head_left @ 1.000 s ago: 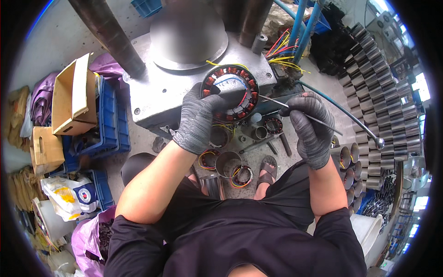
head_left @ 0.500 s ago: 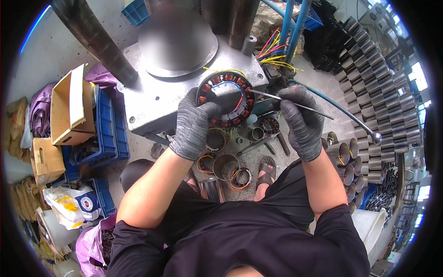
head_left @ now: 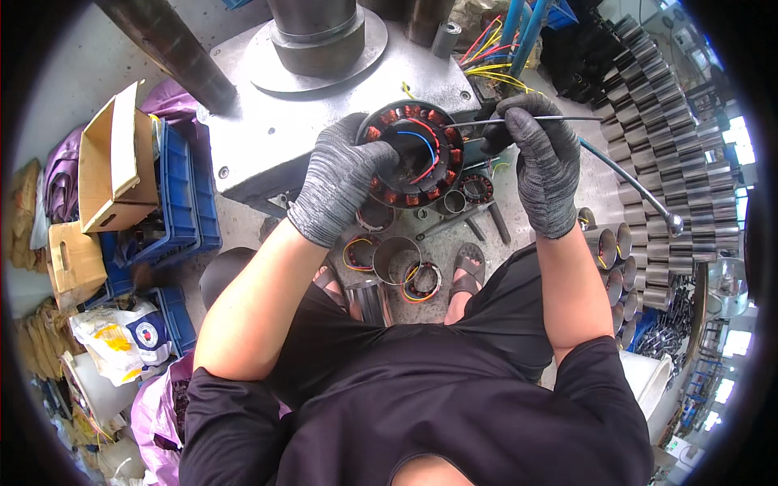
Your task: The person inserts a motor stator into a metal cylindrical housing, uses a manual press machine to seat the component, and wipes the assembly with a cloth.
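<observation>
Both hands wear grey knit gloves. My left hand (head_left: 336,176) closes round the left side of a motor stator (head_left: 454,155), a dark ring with copper windings along its inside, its thumb over the rim. Blue and red wires (head_left: 435,146) curve inside the ring, and a short yellow wire (head_left: 407,89) sticks up at its far side. In my right hand (head_left: 545,166), pinched between thumb and fingers, is a thin metal rod (head_left: 579,118). It lies nearly level, its left end at the stator's upper right rim. Whether the tip touches a winding, I cannot tell.
A grey metal machine base (head_left: 267,134) with a round column (head_left: 316,40) stands ahead. Below are a metal sleeve (head_left: 396,261) and another stator (head_left: 422,282). Blue crates (head_left: 182,194) and cardboard boxes (head_left: 121,178) are at left; stacked metal cylinders (head_left: 648,146) and a ball-ended lever (head_left: 673,223) at right.
The stator has shifted slightly right and turned, so its inner wires sit differently. The rod has swung from a slant to nearly level, and my right hand has risen a little.
</observation>
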Available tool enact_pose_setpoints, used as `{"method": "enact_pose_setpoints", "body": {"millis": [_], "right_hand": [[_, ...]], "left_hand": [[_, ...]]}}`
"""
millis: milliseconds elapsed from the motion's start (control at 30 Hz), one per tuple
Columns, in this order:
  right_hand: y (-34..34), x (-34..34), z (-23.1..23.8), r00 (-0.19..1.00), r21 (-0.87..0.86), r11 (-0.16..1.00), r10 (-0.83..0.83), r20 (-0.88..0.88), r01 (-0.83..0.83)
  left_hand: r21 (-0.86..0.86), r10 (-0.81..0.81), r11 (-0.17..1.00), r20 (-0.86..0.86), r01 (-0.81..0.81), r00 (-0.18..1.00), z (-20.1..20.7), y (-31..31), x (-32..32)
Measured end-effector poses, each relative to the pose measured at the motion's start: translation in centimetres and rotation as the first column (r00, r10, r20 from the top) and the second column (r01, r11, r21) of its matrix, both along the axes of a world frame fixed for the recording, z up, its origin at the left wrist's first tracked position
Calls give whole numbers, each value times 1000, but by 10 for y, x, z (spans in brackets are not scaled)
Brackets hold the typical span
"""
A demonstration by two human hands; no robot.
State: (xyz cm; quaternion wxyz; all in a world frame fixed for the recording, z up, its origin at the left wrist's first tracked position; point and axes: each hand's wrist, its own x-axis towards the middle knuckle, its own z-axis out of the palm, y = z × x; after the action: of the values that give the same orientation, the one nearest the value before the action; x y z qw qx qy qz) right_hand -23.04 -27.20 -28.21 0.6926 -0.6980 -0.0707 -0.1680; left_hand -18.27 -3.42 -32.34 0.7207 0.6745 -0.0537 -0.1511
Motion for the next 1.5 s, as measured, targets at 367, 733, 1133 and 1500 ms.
{"method": "enact_pose_setpoints", "body": {"millis": [367, 733, 1133, 1500], "right_hand": [[-2, -6, 4, 991, -45, 997, 59, -118, -65], [10, -2, -8, 957, -797, 601, 192, 218, 61], [1, -12, 4, 990, -121, 984, 126, -57, -132], [-1, -11, 3, 984, -236, 958, 136, -117, -160]], "left_hand": [[115, -57, 992, -2, 57, 998, 7, 1, -4], [311, -119, 946, 64, 94, 991, 2, -5, -2], [170, -106, 980, 15, 102, 994, 5, 0, 0], [152, -120, 982, 52, 111, 991, 7, -1, -4]]}}
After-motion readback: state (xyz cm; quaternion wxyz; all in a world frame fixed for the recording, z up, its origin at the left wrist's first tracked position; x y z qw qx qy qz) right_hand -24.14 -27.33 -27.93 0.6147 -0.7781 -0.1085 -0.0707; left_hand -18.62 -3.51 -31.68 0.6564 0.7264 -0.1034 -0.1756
